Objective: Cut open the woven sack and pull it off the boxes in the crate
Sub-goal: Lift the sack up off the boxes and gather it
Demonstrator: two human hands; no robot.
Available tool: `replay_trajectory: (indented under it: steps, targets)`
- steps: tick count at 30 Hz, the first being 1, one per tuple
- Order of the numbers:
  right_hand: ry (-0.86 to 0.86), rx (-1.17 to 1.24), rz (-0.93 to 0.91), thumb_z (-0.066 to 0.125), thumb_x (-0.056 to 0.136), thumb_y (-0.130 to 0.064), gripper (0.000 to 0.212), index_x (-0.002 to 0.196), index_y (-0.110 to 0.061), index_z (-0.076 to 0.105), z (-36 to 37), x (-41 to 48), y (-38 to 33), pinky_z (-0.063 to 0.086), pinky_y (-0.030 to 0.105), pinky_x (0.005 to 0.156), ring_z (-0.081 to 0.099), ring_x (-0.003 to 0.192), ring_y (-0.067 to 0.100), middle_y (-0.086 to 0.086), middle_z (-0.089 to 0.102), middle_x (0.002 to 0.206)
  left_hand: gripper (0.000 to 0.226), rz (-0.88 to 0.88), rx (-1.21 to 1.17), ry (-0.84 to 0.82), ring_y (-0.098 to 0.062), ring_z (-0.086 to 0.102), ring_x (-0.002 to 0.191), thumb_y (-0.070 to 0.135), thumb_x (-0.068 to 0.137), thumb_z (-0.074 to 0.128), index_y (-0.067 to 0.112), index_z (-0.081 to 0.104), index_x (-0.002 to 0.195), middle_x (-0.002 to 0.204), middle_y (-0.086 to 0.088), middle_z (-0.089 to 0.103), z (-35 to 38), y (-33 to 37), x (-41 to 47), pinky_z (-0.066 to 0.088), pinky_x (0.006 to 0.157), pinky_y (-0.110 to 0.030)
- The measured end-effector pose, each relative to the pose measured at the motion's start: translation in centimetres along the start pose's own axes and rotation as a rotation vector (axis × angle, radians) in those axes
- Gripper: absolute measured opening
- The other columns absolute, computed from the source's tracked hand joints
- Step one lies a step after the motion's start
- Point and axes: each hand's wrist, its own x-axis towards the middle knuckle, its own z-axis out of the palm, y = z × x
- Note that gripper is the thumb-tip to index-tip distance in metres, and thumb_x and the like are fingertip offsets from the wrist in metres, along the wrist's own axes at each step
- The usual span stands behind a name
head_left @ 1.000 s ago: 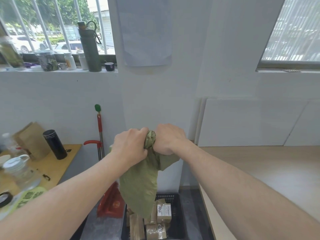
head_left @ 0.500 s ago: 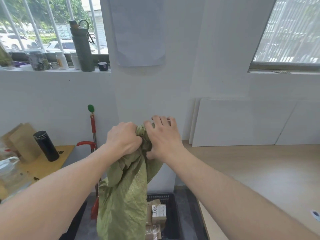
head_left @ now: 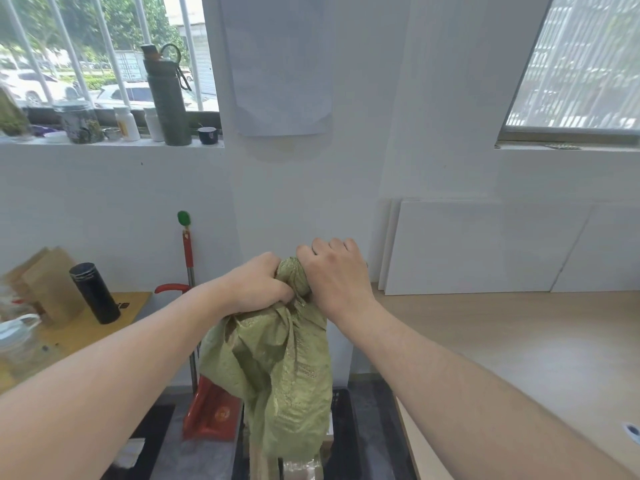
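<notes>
The green woven sack (head_left: 277,368) hangs bunched in the air in front of me, its top gathered between both fists. My left hand (head_left: 256,284) grips the gathered top from the left. My right hand (head_left: 334,271) closes over it from the right. The sack's lower part drapes down over the black crate (head_left: 341,431) on the floor. A taped box (head_left: 301,467) shows under the sack's hem inside the crate; the other boxes are hidden by the fabric.
A light wooden table (head_left: 502,358) runs along the right, with white boards (head_left: 485,247) leaning on the wall. A red dustpan (head_left: 211,414) with its pole stands left of the crate. The yellow desk (head_left: 86,327) at left carries a black flask (head_left: 93,292).
The sack now hangs longer and wider below my fists, covering the boxes that showed in the crate a second ago. My right hand regripped the gathered top.
</notes>
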Motion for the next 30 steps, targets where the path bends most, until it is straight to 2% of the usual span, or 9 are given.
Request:
replay_trajectory:
  steps: [3,5,8,11,13,16,22,25,30]
  targets:
    - [-0.094,-0.029,-0.029,0.068,0.059,0.002,0.029,0.068,-0.020,0.052,-0.3,0.3,0.0,0.026,0.034,0.062,0.049,0.056,0.027,0.001,0.057,0.063,0.021,0.071,0.094,-0.072,-0.016,0.051,0.054,0.024,0.072,0.066,0.012,0.050,0.066,0.058,0.002,0.053,0.0,-0.4,-0.5,0.048,0.059,-0.039]
    - [-0.168,-0.032,-0.048,0.060,0.075,-0.003,0.022,0.073,-0.022,0.049,-0.4,0.4,0.0,0.026,0.035,0.066,0.043,0.062,0.026,-0.001,0.059,0.070,0.024,0.104,0.129,-0.070,-0.017,0.065,0.066,0.031,0.072,0.074,0.013,0.061,0.081,0.069,0.000,0.068,0.0,-0.3,-1.1,0.057,0.072,-0.043]
    - [-0.248,-0.028,-0.020,0.055,0.086,-0.010,0.023,0.069,-0.022,0.045,-0.7,0.4,-0.1,0.028,0.033,0.066,0.043,0.063,0.025,-0.005,0.047,0.065,0.056,0.135,0.282,-0.017,-0.007,0.067,0.081,0.060,0.058,0.087,0.032,0.058,0.096,0.086,0.013,0.071,-0.1,-0.2,-1.9,0.058,0.076,-0.034]
    - [-0.360,0.056,0.071,0.053,0.083,-0.012,0.024,0.065,-0.020,0.041,-0.7,0.6,-0.2,0.031,0.031,0.057,0.041,0.052,0.021,-0.003,0.044,0.061,0.084,0.134,0.670,0.063,-0.015,0.062,0.082,0.078,0.049,0.082,0.027,0.042,0.101,0.088,0.011,0.061,0.3,-0.3,-2.1,0.055,0.071,-0.038]
    - [-0.421,0.130,0.146,0.054,0.081,-0.013,0.016,0.067,-0.019,0.048,-0.8,0.8,-0.4,0.031,0.028,0.049,0.044,0.050,0.018,-0.002,0.051,0.063,0.083,0.142,0.836,0.175,-0.021,0.063,0.084,0.073,0.056,0.082,0.024,0.040,0.107,0.092,0.008,0.059,1.2,-0.6,-2.1,0.049,0.065,-0.036]
    - [-0.488,0.215,0.198,0.057,0.078,-0.015,0.008,0.070,-0.018,0.057,-0.9,1.0,-0.8,0.035,0.025,0.047,0.051,0.053,0.018,-0.001,0.058,0.064,0.067,0.158,0.866,0.349,-0.026,0.066,0.090,0.052,0.071,0.078,0.019,0.041,0.116,0.096,0.002,0.060,2.2,-1.3,-2.0,0.037,0.062,-0.034]
    - [-0.528,0.265,0.186,0.060,0.074,-0.021,0.006,0.078,-0.018,0.062,-0.8,0.6,-1.0,0.035,0.026,0.048,0.054,0.056,0.020,-0.001,0.060,0.068,0.049,0.216,0.792,0.352,-0.032,0.065,0.088,0.034,0.078,0.061,0.021,0.042,0.121,0.092,-0.003,0.062,2.2,-2.7,-1.8,0.042,0.064,-0.036]
    - [-0.484,0.246,0.105,0.062,0.073,-0.022,0.023,0.096,-0.019,0.058,-0.6,0.5,-0.8,0.039,0.033,0.064,0.062,0.075,0.027,-0.003,0.063,0.082,0.041,0.184,0.716,0.290,-0.031,0.063,0.083,0.027,0.075,0.055,0.024,0.042,0.114,0.086,0.000,0.059,1.6,-3.1,-1.6,0.052,0.066,-0.040]
    - [-0.172,0.086,-0.074,0.084,0.061,-0.043,0.087,0.137,-0.018,0.050,0.8,-0.5,-0.8,0.032,0.050,0.106,0.056,0.121,0.029,0.004,0.057,0.133,0.035,0.006,0.392,0.268,-0.029,0.064,0.090,0.025,0.078,0.053,0.031,0.056,0.112,0.098,0.002,0.067,0.5,-2.5,-0.8,0.053,0.075,-0.038]
